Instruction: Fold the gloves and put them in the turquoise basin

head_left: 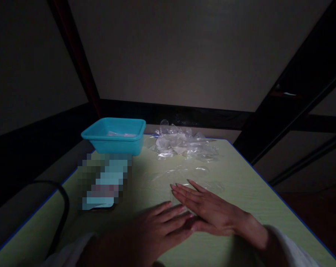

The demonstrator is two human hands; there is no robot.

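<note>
My right hand (212, 209) lies palm down with its fingers stretched out, over a piece of thin clear plastic (216, 185) on the table. Just to its left, my left hand (168, 226) is also flat with fingers extended, its fingertips meeting the right hand near the thumb. What lies beneath the palms is hidden. Beyond the fingers another crinkled clear plastic piece (181, 171) is spread on the tabletop. Whether these pieces are bags or gloves I cannot tell. Neither hand grips anything visible.
A heap of crumpled clear plastic (184, 144) lies at the table's back. Left of it stands a blue plastic basin (114, 144) with some pale pieces inside. A pixelated phone-like object (109, 181) and a black cable (62, 207) are at left. The green table (268, 207) has blue edges.
</note>
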